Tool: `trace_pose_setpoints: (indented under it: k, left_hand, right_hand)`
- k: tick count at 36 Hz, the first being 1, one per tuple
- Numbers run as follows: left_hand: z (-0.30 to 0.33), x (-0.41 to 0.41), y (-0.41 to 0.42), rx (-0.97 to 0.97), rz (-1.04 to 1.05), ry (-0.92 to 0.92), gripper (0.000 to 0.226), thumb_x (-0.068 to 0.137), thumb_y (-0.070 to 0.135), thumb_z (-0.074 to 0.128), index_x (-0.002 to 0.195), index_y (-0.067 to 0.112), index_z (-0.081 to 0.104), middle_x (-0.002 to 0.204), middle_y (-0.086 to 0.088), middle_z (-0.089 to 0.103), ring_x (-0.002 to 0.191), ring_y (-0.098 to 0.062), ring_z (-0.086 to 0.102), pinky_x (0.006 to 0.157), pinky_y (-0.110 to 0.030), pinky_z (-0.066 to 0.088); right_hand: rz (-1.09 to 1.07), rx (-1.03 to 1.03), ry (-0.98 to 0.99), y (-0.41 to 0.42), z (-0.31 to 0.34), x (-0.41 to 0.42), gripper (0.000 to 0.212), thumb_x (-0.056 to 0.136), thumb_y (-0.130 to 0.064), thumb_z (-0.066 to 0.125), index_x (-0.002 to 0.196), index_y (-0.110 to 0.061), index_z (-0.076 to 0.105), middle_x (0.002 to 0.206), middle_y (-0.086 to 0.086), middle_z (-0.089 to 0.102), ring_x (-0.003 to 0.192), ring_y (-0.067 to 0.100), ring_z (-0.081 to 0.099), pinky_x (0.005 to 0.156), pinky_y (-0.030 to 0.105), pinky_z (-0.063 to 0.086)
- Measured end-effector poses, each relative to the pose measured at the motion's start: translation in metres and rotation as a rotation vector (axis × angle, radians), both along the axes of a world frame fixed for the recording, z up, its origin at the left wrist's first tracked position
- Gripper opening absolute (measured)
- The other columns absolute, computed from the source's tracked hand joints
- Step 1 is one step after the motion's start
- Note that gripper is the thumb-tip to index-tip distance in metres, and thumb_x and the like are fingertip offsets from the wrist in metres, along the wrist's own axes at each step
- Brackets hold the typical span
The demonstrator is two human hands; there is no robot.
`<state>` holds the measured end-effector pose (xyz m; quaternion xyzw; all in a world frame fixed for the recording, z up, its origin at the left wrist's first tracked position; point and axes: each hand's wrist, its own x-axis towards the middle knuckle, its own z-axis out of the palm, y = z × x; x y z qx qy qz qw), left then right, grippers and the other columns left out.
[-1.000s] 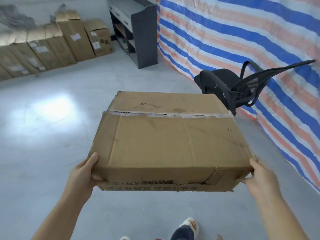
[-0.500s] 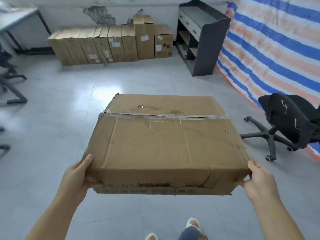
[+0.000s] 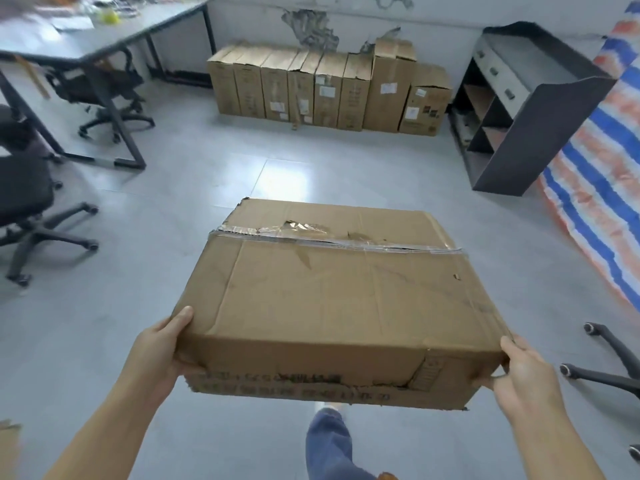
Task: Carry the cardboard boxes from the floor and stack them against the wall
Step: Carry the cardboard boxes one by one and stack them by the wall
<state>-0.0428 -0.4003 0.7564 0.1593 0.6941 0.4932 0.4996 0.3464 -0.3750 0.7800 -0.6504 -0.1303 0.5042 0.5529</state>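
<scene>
Grey floor tiles [image 3: 242, 209] covered the room, with a bright patch of reflected light in the middle. Against the far wall [image 3: 433, 15], where the paint had peeled, a row of upright cardboard boxes [image 3: 322, 88] stood side by side, touching; the tallest stood second from the right and a shorter one closed the row on that side. Just right of the row stood a dark shelf unit [image 3: 526, 109] with drawers and open compartments, and past it a blue, orange and white striped tarp [image 3: 595, 188] hung down along the right side onto the floor. At the left a grey desk [image 3: 104, 39] on black legs carried blurred clutter, with one black office chair [image 3: 100, 95] beneath it and another [image 3: 27, 209] nearer the camera. The wheeled base of a third chair [image 3: 602, 372] showed at the right edge.

In the foreground a flat cardboard box [image 3: 332, 299], sealed across the top with torn clear tape and ripped along its near lower edge, was held off the floor in front of the person. The left hand [image 3: 159, 351] gripped its near left corner, thumb lying on the top face and fingers hidden beneath. The right hand [image 3: 523, 372] gripped the near right corner in the same manner, fingers wrapped over the edge. Both forearms reached forward, and a leg in blue jeans [image 3: 329, 441] showed below the box.
</scene>
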Motion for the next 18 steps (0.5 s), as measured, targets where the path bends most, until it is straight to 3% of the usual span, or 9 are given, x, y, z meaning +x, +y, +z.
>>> trace_pose_setpoints:
  k: [3,5,10,13,16,18]
  left_hand:
    - [-0.004,-0.012,0.043,-0.009,0.039,-0.012,0.027,0.097,0.023,0.053,0.114,0.003,0.056,0.108,-0.005,0.062,0.1,-0.029,0.057,0.072,-0.056,0.053]
    - [-0.006,-0.02,0.072,-0.021,0.061,-0.025,0.028,0.097,0.024,0.054,0.115,0.003,0.057,0.113,-0.007,0.061,0.104,-0.031,0.056,0.074,-0.059,0.052]
    - [-0.006,-0.037,0.146,-0.006,0.082,-0.045,0.027,0.097,0.023,0.053,0.113,0.002,0.058,0.114,-0.009,0.062,0.102,-0.03,0.058,0.079,-0.065,0.049]
    - [-0.004,-0.048,0.188,0.004,0.134,-0.057,0.029,0.097,0.024,0.053,0.116,0.002,0.057,0.112,-0.008,0.062,0.095,-0.025,0.059,0.078,-0.062,0.05]
    - [-0.005,-0.067,0.222,0.003,0.166,-0.066,0.03,0.097,0.024,0.053,0.117,0.002,0.056,0.109,-0.005,0.063,0.096,-0.025,0.059,0.074,-0.059,0.052]
    - [-0.004,-0.084,0.248,0.01,0.191,-0.06,0.029,0.097,0.022,0.052,0.117,0.002,0.056,0.106,-0.004,0.062,0.093,-0.025,0.058,0.073,-0.056,0.051]
  right_hand:
    - [0.033,-0.009,0.001,0.054,-0.003,-0.008,0.029,0.104,-0.007,0.032,0.124,-0.004,0.053,0.104,0.002,0.058,0.077,0.001,0.052,0.087,0.045,0.048]
    - [0.039,-0.011,-0.006,0.092,-0.002,-0.014,0.026,0.103,-0.006,0.032,0.117,-0.008,0.055,0.092,-0.003,0.059,0.076,0.002,0.053,0.072,0.041,0.048]
    - [0.098,0.005,-0.004,0.188,0.008,-0.034,0.029,0.104,-0.006,0.031,0.119,-0.003,0.055,0.099,0.003,0.059,0.077,0.004,0.052,0.091,0.053,0.041]
    - [0.121,0.019,-0.034,0.243,0.012,-0.052,0.034,0.103,-0.003,0.031,0.132,0.004,0.048,0.088,-0.002,0.056,0.081,0.009,0.053,0.106,0.058,0.032]
    - [0.141,0.02,-0.041,0.291,0.01,-0.07,0.033,0.103,-0.004,0.032,0.131,0.002,0.048,0.1,0.004,0.058,0.082,0.009,0.054,0.106,0.057,0.033]
    - [0.163,0.013,-0.03,0.322,0.008,-0.087,0.028,0.104,-0.006,0.032,0.125,-0.005,0.05,0.098,0.002,0.059,0.098,0.016,0.056,0.099,0.054,0.037]
